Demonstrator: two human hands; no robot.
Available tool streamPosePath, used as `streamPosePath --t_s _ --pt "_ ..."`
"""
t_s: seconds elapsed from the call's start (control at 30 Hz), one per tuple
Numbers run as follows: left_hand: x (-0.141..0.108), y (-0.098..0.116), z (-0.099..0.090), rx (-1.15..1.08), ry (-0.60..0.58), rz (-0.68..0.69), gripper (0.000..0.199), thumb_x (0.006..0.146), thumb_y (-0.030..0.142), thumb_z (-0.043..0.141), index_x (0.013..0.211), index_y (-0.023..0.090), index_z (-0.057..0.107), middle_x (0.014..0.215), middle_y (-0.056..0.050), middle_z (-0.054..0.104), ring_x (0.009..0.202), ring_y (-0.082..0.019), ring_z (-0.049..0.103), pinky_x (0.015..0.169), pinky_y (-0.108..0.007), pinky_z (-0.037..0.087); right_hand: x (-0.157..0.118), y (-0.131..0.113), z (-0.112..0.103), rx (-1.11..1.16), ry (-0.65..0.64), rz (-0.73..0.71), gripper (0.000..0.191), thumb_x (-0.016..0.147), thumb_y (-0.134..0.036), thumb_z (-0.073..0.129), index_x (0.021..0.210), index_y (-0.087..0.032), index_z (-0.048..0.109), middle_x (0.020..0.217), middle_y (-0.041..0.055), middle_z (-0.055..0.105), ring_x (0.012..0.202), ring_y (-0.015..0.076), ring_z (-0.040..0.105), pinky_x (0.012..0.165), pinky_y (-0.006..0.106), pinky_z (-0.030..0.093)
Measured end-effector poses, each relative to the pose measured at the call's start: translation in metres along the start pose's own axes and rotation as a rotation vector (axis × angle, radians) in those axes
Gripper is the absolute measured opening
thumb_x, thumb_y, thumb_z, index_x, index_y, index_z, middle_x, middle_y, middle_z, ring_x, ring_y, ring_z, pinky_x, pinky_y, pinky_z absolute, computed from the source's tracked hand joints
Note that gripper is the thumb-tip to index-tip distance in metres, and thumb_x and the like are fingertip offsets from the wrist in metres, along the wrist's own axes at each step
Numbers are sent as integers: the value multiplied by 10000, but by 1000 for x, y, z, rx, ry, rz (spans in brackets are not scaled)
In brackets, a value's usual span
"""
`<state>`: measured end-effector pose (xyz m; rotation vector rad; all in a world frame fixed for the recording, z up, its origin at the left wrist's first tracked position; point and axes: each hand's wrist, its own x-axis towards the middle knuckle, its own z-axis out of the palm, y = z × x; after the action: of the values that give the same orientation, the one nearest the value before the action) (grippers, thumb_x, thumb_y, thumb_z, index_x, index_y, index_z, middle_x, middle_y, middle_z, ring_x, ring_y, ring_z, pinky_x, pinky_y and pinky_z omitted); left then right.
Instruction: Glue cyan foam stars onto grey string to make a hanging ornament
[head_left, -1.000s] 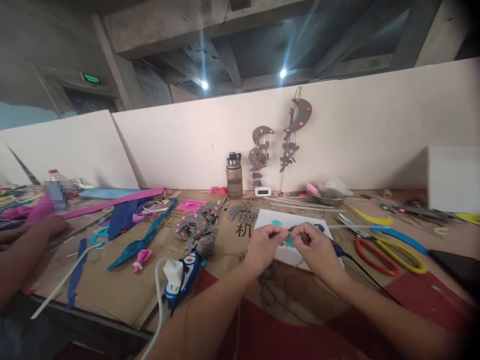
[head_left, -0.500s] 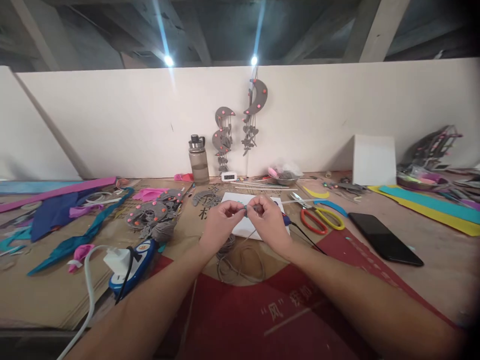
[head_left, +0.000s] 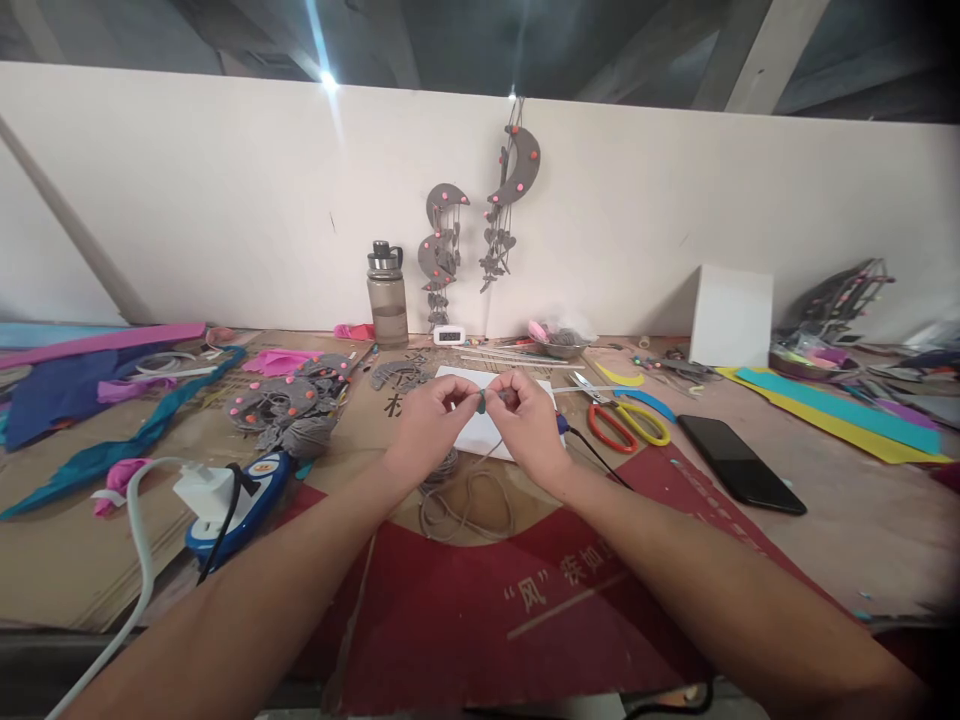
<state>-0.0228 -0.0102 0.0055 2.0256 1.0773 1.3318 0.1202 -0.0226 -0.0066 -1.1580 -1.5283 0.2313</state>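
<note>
My left hand [head_left: 427,420] and my right hand [head_left: 529,425] meet fingertip to fingertip above a white sheet [head_left: 474,436]. Between them is a small dark green piece [head_left: 481,404], pinched by my left thumb and finger; its kind is too small to make out. My right fingers are pinched around grey cord, which trails down below the hand. Loops of the same grey cord [head_left: 472,518] lie on the cardboard under my wrists. Just right of my right hand, a blue-ended tool [head_left: 562,424] with a black cable is partly hidden.
Scissors [head_left: 611,425] and a black phone [head_left: 739,463] lie to the right. On the left are a power strip [head_left: 251,500] with a plugged-in charger and grey felt pieces [head_left: 289,405]. A water bottle [head_left: 387,305] stands by the white partition, beside hanging moon ornaments [head_left: 525,170].
The view has tilted down and shifted slightly, so things sit higher in the picture. Both hands stay together at the small piece, with their fingertips slightly closer.
</note>
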Motion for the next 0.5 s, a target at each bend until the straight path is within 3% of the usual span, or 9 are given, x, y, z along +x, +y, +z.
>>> streamPosePath --t_s 0.23,0.5 --pt "1 -1 1 0 4 28 149 796 269 549 840 184 665 813 -18 691 721 -133 600 661 -246 437 0 2 1 -11 1 -14 42 775 -232 513 746 -204 525 635 -39 431 599 113 378 569 250 321" --pt "1 -2 -7 328 42 231 143 803 226 512 789 202 653 762 -25 662 749 -152 577 734 -269 416 -1 -2 -5 -145 -43 -214 60 832 -225 519 784 -201 547 706 -15 474 645 126 418 618 271 337"
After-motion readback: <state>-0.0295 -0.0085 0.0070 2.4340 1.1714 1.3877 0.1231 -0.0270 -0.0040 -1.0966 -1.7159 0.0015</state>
